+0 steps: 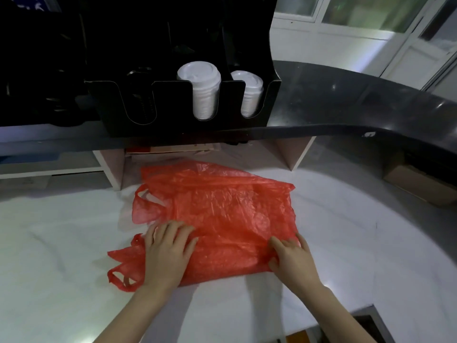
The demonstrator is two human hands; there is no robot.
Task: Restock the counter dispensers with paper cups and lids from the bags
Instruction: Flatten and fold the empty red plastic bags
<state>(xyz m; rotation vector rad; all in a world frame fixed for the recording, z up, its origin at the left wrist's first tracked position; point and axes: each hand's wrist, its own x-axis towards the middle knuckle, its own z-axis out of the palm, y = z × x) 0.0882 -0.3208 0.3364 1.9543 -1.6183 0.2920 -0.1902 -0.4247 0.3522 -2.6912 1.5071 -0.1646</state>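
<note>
Our left hand (166, 253) lies flat, fingers straight, pressing the red bag (217, 214) onto the white worktop (61, 243); right hand (291, 258) pinches its near right edge. Risk: thin film slides or tears if we tug too hard. Bag looks flat, crinkled, apparently empty. Lids (200, 90) sit stacked in the black dispenser (173, 120) above, leftmost slot dark, contents unclear.
</note>
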